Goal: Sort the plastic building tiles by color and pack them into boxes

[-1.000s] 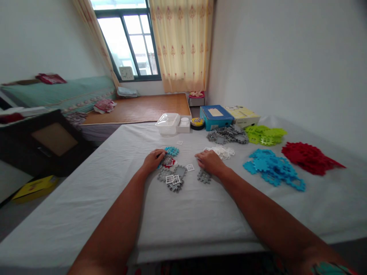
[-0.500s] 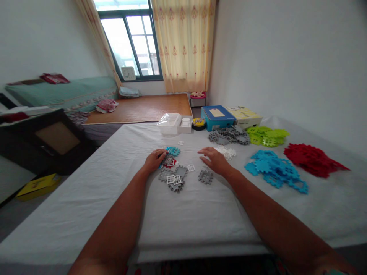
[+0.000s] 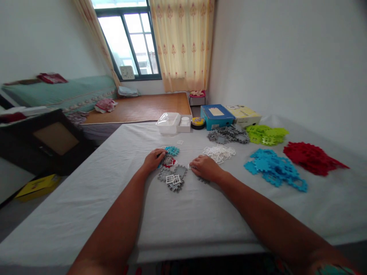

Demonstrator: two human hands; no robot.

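Note:
My left hand (image 3: 154, 159) lies at the left edge of a small mixed pile of grey, red and blue interlocking plastic tiles (image 3: 171, 151), its fingers curled together; what they hold, if anything, is hidden. My right hand (image 3: 207, 167) is closed at the fingertips on a small white window-frame piece, mostly covered by the fingers. Beneath that hand a grey tile (image 3: 203, 180) is partly hidden. Between and nearer to me lie several grey tiles (image 3: 181, 170) with white window pieces (image 3: 173, 179) on top. Beyond my right hand spreads a heap of white window pieces (image 3: 220, 152).
Sorted heaps of grey (image 3: 228, 134), lime green (image 3: 266, 134), blue (image 3: 272, 166) and red tiles (image 3: 312, 156) cover the right side. At the back stand a clear plastic box (image 3: 168, 123), a round tin (image 3: 198, 122), a blue box (image 3: 217, 116) and a yellow box (image 3: 243, 114).
My right hand has moved left and toward me, from beside the white heap onto the single white window piece, with its fingers closing. My left hand stays at the mixed pile.

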